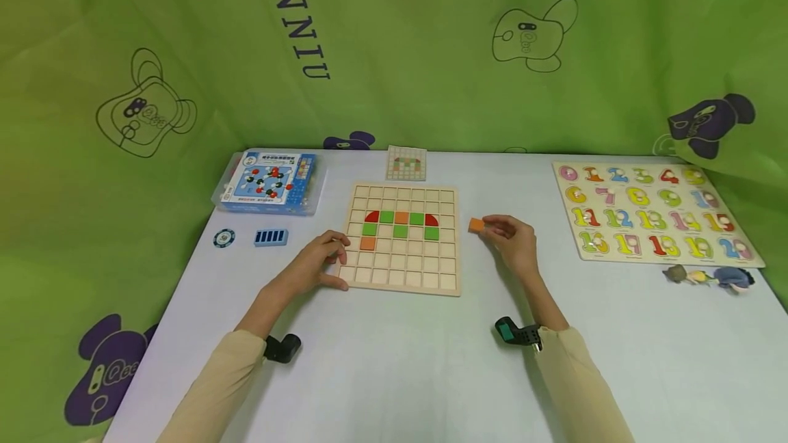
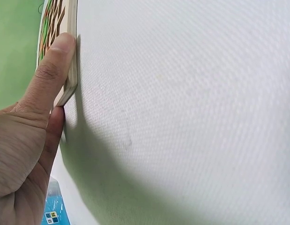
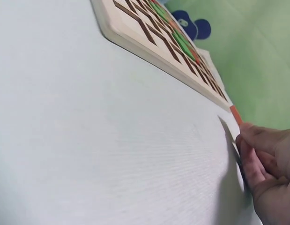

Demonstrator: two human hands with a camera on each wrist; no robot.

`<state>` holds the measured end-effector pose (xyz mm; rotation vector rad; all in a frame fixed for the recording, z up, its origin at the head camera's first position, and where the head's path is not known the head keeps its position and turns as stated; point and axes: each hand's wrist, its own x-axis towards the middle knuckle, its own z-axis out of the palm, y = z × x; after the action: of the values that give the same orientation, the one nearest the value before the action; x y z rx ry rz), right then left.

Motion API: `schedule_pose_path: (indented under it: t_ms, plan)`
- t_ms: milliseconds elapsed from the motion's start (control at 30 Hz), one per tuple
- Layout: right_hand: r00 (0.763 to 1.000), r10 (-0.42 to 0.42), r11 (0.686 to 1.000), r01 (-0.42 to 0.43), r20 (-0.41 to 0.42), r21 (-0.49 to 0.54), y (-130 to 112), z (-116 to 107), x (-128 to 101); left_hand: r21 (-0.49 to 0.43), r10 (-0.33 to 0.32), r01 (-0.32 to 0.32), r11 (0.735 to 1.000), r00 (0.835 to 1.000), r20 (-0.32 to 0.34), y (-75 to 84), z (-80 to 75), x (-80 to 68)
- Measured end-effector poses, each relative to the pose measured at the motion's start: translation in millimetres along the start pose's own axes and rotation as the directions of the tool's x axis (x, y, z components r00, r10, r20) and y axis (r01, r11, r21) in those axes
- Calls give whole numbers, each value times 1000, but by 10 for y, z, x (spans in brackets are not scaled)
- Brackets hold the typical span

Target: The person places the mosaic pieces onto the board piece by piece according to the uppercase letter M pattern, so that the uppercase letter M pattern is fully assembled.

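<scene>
Backing white table (image 1: 394,361) — green drapes (image 1: 431,39)

A small orange square tile (image 1: 477,225) is pinched at the fingertips of the right hand (image 1: 514,241), held just to the right of a wooden grid board (image 1: 403,238), level with the board's middle rows and apart from its edge; in the right wrist view only a thin orange sliver of it shows. The board is pale wood, flat on the tabletop, divided into rows of square cells; its upper rows hold red, green and orange tiles, with one more orange tile below them at the board's left; the left hand (image 1: 320,262) rests on the board's near left corner, thumb against its edge.
</scene>
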<state>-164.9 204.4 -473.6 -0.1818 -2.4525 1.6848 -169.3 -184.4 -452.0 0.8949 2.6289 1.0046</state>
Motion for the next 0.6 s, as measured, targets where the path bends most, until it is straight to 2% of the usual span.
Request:
schedule_pose_path:
  t_ms: [267, 500, 600]
  plan:
    - [1000, -7, 999, 6, 23, 51, -18, 2, -108, 11, -4, 4, 1000, 1000, 0, 4, 3, 0]
    - [998, -30, 997, 26, 63, 69, -377, -15, -317, 15, 0, 0, 1000, 1000, 2, 4, -1, -2]
    - [994, -71, 994, 64, 82, 83, -397, 17, -367, 13, 6, -6, 1000, 1000, 2, 0, -1, 3]
